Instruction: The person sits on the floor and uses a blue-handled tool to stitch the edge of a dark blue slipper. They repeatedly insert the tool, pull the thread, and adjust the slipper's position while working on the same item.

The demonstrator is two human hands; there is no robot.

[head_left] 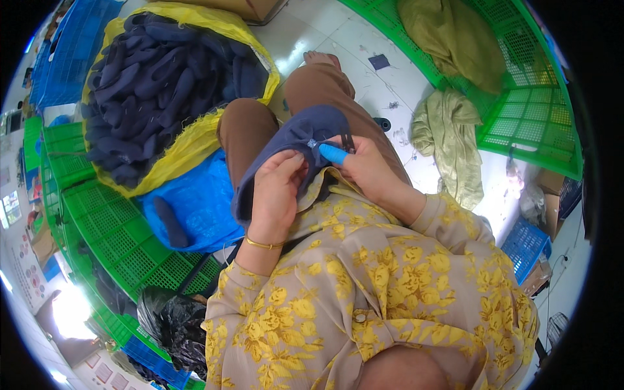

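Across my lap lies a navy-blue fabric piece, rounded at its far end and shaped like a soft shoe upper. My left hand grips its near edge, thumb and fingers pinched together; a thin gold bangle circles that wrist. Opposite it, my right hand pinches the same edge, with a blue finger cover on one digit. Dark thread snips poke out from the right fingers, their handles mostly hidden. A small pale patch shows on the fabric between the hands.
A yellow sack at the far left is heaped with similar navy pieces. One navy piece lies on blue plastic. Green crates stand left, and a large green basket right. Olive cloth trails over the floor.
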